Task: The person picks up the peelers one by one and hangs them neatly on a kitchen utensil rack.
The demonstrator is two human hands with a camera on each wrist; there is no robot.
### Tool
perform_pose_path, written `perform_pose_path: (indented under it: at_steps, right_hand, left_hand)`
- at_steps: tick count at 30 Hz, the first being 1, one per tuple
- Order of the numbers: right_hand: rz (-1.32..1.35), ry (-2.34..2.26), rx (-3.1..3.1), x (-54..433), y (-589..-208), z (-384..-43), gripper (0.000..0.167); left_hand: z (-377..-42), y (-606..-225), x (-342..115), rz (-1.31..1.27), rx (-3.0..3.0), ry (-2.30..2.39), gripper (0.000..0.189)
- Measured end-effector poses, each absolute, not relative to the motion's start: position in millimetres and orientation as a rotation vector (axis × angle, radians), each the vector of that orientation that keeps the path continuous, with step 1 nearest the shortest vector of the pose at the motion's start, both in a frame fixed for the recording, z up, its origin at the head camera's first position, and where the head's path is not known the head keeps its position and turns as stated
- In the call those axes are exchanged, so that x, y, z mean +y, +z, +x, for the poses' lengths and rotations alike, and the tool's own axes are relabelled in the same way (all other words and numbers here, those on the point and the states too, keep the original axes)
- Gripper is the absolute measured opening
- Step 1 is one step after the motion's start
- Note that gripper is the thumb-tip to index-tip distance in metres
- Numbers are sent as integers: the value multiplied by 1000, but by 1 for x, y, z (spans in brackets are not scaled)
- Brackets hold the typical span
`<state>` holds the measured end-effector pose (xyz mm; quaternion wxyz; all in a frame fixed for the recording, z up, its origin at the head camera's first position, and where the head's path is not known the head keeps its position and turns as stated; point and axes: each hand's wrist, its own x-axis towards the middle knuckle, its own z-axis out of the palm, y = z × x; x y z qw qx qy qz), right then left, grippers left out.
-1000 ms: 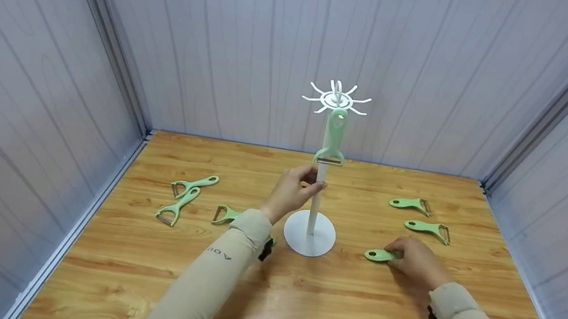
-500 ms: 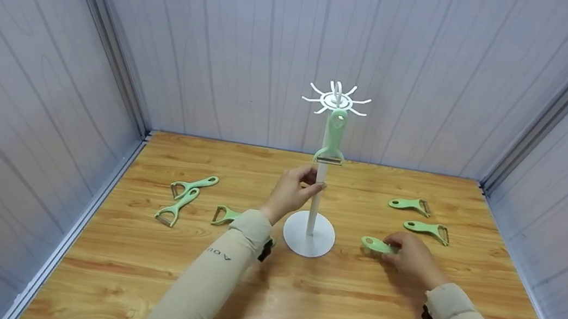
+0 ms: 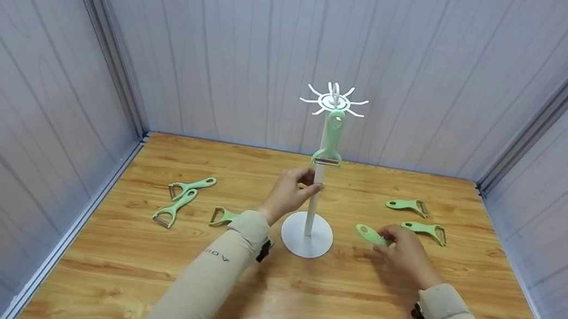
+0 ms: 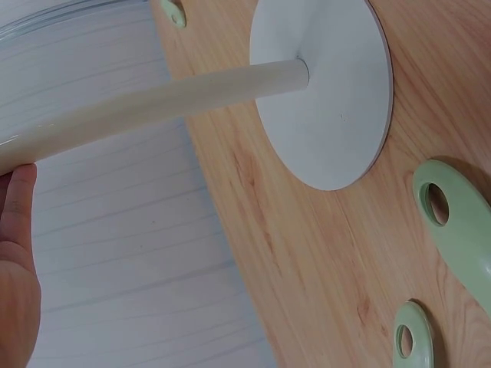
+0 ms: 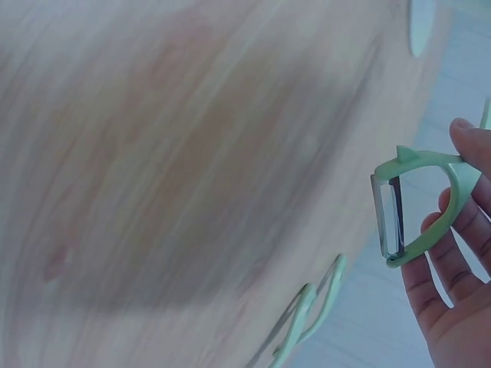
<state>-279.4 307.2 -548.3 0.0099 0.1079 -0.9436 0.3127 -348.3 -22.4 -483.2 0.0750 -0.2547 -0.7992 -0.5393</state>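
My left hand [image 3: 291, 190] grips the white post [image 3: 313, 202] of an upright hanging stand, thumb and fingers around it below the hooks. On the front hook [image 3: 334, 102] of the stand hangs one green peeler [image 3: 333, 136], blade end down. Right of the stand, my right hand [image 3: 403, 251] pinches another green peeler [image 3: 370, 234], its holed handle pointing up and left. In the right wrist view, that peeler's blade head [image 5: 414, 207] shows between the thumb and fingers, raised over the table.
Two green peelers [image 3: 424, 230] lie at the right. At the left, a pair of peelers [image 3: 176, 208] touch each other, and another peeler [image 3: 222, 216] is partly hidden by my left sleeve. The stand's round white base [image 3: 317, 243] sits mid-table. Panel walls enclose the back and sides.
My right hand has lifted the peeler off the table and moved it slightly left and away from me, handle tilting up. My left hand stays on the post.
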Motion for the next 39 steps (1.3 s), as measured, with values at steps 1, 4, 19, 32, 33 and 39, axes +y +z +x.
perform_pose_path:
  at_steps: [1, 4, 19, 32, 33, 39]
  right_hand:
    - [336, 984, -2934, 306, -548, -279, 25]
    - [338, 1001, -2900, 303, -546, -279, 26]
    - [263, 1107, -2749, 291, -546, -280, 29]
    - [240, 1146, -2592, 278, -538, -279, 31]
    - [239, 1153, -2580, 277, -537, -279, 31]
    - [244, 1179, -2533, 272, -529, -278, 33]
  left_hand:
    - [-348, -483, -22, -758, -2400, -1621, 22]
    - [-348, -483, -22, -749, -2403, -1634, 22]
    - [-349, -484, -23, -757, -2408, -1644, 20]
    - [-348, -483, -22, -771, -2401, -1639, 21]
    - [-348, -483, -22, -766, -2405, -1641, 21]
    - [-348, -484, -22, -751, -2404, -1649, 22]
